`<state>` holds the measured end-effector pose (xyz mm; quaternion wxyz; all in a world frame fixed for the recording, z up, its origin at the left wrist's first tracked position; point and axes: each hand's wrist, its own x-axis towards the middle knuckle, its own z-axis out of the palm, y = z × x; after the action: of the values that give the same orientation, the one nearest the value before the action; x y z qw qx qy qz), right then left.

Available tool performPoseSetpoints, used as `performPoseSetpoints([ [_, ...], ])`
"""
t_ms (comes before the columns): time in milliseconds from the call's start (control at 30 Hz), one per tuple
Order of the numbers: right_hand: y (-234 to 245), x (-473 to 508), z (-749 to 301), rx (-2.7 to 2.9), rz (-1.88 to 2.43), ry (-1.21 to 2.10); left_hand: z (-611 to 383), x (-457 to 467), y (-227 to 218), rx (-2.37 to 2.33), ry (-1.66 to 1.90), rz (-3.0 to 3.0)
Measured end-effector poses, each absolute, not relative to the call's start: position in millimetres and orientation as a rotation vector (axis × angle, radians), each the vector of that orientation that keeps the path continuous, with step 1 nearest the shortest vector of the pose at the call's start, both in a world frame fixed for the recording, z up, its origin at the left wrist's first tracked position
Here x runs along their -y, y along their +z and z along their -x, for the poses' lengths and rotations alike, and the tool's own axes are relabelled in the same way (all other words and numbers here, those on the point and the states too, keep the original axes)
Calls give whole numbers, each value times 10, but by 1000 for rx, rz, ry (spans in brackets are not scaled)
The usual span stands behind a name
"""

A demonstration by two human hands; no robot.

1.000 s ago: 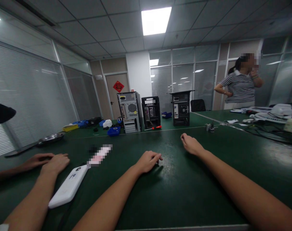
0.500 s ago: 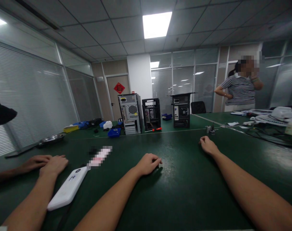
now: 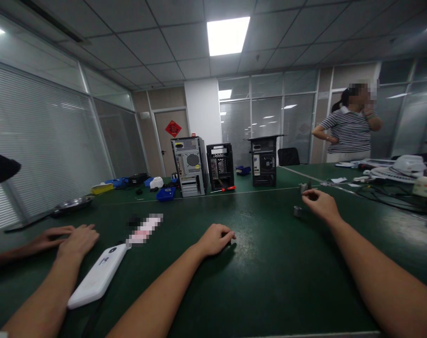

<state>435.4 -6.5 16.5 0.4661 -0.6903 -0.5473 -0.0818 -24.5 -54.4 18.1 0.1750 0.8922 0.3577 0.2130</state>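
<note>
Near my curled right hand (image 3: 321, 204), a small grey metal cylinder (image 3: 297, 212) seems upright, long axis vertical; my left hand (image 3: 215, 240) curls too. I can't tell if either grips anything.

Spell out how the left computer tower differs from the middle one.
The left computer tower looks taller and wider than the middle computer tower.
The left one's back is mostly silver-grey; the middle one's is black.
The left one shows a round fan grille; the middle one shows a perforated panel.
Both stand upright on the green table, backs facing the camera.
</note>
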Motion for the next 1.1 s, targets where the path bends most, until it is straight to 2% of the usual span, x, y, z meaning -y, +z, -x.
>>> performPoseSetpoints([
  [200, -47, 48, -4460, 1402, 1703, -60, 240, 540, 178, -1018, 597, -2548],
  [567, -39, -41, -4441, 1669, 1779, 2, 244, 570, 206, -1050, 573, -2516],
  [800, -57, -37, -4446, 1601, 1754, 5, 243, 571, 208, -1021, 591, -2509],
  [1100, -52, -26, -4390, 1447, 1732, 234, 244, 518, 137, -1021, 594, -2514],
])
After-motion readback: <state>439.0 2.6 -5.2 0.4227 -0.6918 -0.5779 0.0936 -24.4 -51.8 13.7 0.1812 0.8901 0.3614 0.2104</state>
